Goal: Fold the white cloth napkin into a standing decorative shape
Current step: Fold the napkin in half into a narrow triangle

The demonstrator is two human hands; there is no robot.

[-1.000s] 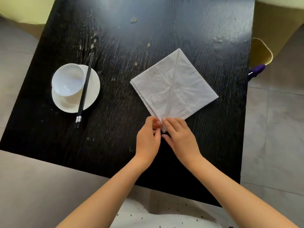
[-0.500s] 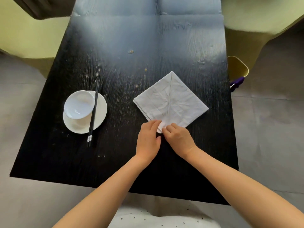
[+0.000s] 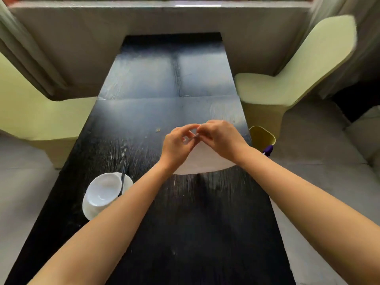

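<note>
Change: we have carried the napkin (image 3: 202, 161) tip from the near edge to the far side.
Fingers: both the left hand (image 3: 178, 144) and right hand (image 3: 220, 136) pinch that tip (fold half done).

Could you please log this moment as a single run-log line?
step: folding napkin | left hand: pinching corner | right hand: pinching corner | near edge: on table | standing: not yet

The white cloth napkin (image 3: 202, 161) is lying folded on the black table, its near edge curving, its far corner being lifted, partly hidden by hands
</note>
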